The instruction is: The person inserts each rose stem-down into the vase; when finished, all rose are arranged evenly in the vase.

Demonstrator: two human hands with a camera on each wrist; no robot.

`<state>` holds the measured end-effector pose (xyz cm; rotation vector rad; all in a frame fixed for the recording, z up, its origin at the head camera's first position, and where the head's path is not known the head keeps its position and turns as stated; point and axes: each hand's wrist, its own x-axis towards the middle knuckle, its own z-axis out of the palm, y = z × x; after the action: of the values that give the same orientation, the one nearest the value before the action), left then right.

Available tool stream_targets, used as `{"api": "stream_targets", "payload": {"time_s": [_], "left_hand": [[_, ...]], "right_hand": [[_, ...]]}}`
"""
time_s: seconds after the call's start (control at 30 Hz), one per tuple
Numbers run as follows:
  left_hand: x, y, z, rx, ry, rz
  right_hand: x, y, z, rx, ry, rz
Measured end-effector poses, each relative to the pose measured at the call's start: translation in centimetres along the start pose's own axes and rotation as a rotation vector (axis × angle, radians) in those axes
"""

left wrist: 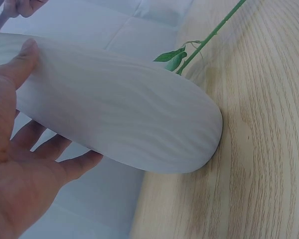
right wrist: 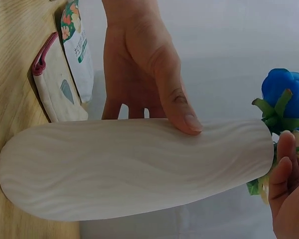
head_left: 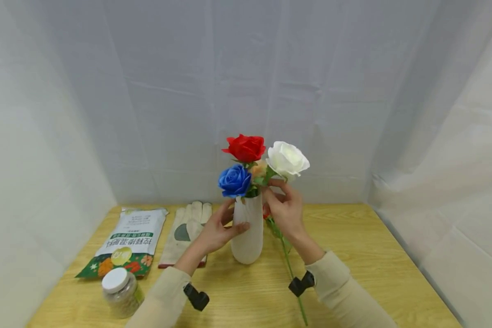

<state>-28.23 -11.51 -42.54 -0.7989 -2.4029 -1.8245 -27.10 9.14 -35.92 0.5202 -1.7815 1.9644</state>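
Note:
A white vase [head_left: 248, 241] with a wavy surface stands upright on the table. My left hand [head_left: 213, 233] holds its left side, thumb [right wrist: 182, 107] on the near face and fingers around the side. A red rose [head_left: 244, 148], a blue rose [head_left: 234, 181] and a peach flower [head_left: 259, 169] rise from the vase's mouth. Beside the rim, my right hand [head_left: 286, 208] pinches the stem just under a white rose [head_left: 288, 159], which leans right. The fingers partly hide the stem, so I cannot tell how deep it sits.
Right of the vase, another red flower lies with its long green stem [head_left: 289, 266] towards me. On the left are a fertilizer bag [head_left: 127, 241], a pair of work gloves [head_left: 180, 241] and a white-lidded jar [head_left: 123, 296]. Pale sheeting [head_left: 180, 91] encloses the wooden table.

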Motion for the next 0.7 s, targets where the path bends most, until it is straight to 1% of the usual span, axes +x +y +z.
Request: {"api": "stream_targets", "payload": {"time_s": [0.17, 0.3, 0.43, 0.53, 0.7], "left_hand": [[0.0, 0.1, 0.1, 0.012, 0.005, -0.011], [0.0, 0.2, 0.1, 0.003, 0.004, -0.025], [0.1, 0.3, 0.1, 0.004, 0.004, -0.030], [0.1, 0.4, 0.2, 0.013, 0.005, -0.034], [0.1, 0.4, 0.3, 0.012, 0.006, -0.037]], "right_hand": [[0.0, -0.1, -0.2, -0.009, -0.022, -0.012], [0.2, -0.1, -0.6, -0.023, -0.068, -0.060], [0.5, 0.0, -0.9, -0.069, -0.118, -0.105], [0.6, 0.1, -1.0, -0.108, -0.140, -0.106], [0.6, 0.4, -1.2, -0.197, -0.161, -0.070]]}}
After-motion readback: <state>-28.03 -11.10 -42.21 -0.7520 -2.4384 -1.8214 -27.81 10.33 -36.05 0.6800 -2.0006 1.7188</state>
